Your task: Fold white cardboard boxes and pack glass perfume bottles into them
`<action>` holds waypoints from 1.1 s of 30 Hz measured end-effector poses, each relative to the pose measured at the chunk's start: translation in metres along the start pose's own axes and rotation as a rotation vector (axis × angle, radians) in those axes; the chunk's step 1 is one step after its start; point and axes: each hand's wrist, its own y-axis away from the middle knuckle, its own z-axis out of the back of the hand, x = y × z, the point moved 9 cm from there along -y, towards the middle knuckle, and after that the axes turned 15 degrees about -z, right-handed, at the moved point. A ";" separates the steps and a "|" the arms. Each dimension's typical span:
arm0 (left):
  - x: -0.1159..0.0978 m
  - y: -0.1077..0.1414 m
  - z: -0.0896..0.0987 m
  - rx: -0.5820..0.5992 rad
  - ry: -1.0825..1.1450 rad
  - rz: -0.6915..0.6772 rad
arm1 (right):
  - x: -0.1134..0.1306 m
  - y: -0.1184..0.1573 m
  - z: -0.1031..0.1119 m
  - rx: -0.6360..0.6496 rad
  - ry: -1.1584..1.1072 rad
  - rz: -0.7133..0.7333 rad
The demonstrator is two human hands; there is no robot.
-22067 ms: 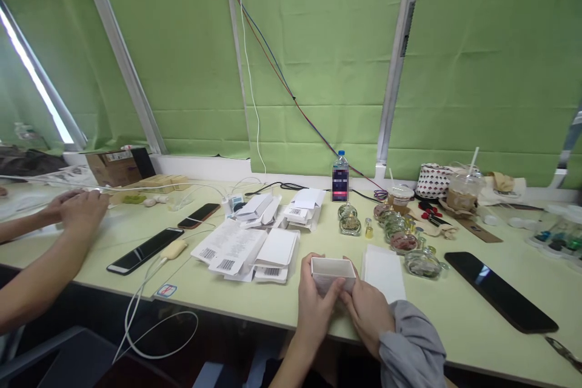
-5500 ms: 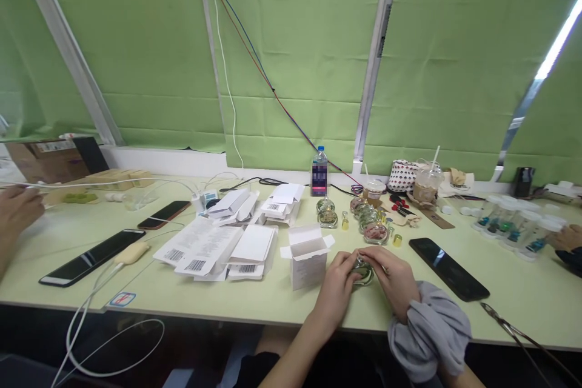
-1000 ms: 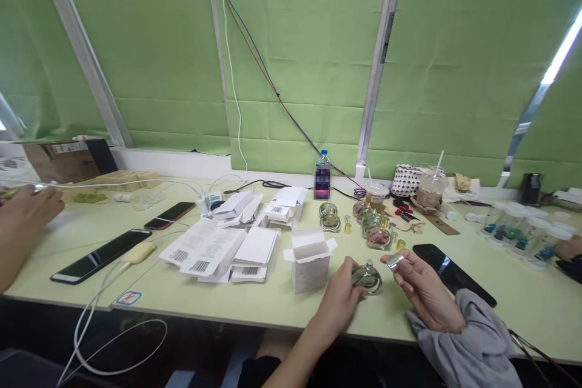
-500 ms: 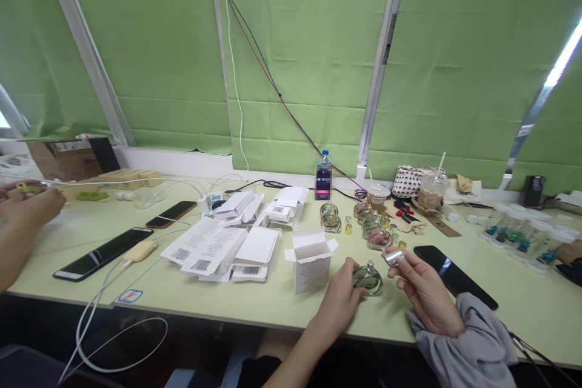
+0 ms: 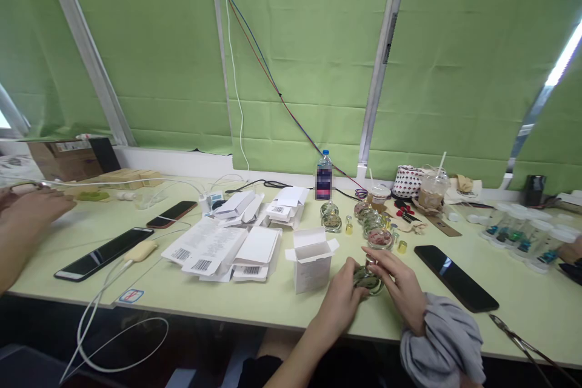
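My left hand (image 5: pixel 340 298) is closed round the side of a small rounded glass perfume bottle (image 5: pixel 367 280) with green material in it, held upright near the table's front edge. At the top of its neck, the fingers of my right hand (image 5: pixel 396 279) pinch a silver cap (image 5: pixel 370 260). Whether the cap is fully seated is hidden by the fingers. An open white carton (image 5: pixel 311 271) stands just left of the bottle. Behind my hands are several similar glass bottles (image 5: pixel 379 239) and small yellow caps (image 5: pixel 402 247).
Flat white cartons (image 5: pixel 204 248) lie in piles at centre left. A black phone (image 5: pixel 456 277) and scissor-like metal tool (image 5: pixel 518 338) are on the right, near lidded clear jars (image 5: pixel 543 247). Drinks stand behind. Another person's hand (image 5: pixel 34 209) works at far left.
My right hand has moved left and brought the silver cap onto the bottle's neck. My left hand and the bottle have stayed in place. The other person's hand at far left shifted slightly.
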 end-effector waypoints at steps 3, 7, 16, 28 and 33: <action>-0.001 0.000 0.000 -0.002 0.006 -0.011 | -0.002 0.002 -0.002 0.022 0.021 0.018; 0.000 0.000 0.000 -0.001 -0.002 -0.027 | -0.003 0.005 0.000 0.024 0.022 0.048; -0.002 0.000 -0.001 0.002 0.009 -0.041 | -0.005 0.006 0.002 0.056 0.016 0.079; -0.002 0.001 0.000 0.000 -0.008 -0.033 | 0.004 0.013 0.010 -0.036 -0.170 -0.018; -0.001 0.001 0.000 0.001 -0.003 -0.035 | 0.010 0.014 0.006 -0.024 -0.119 0.002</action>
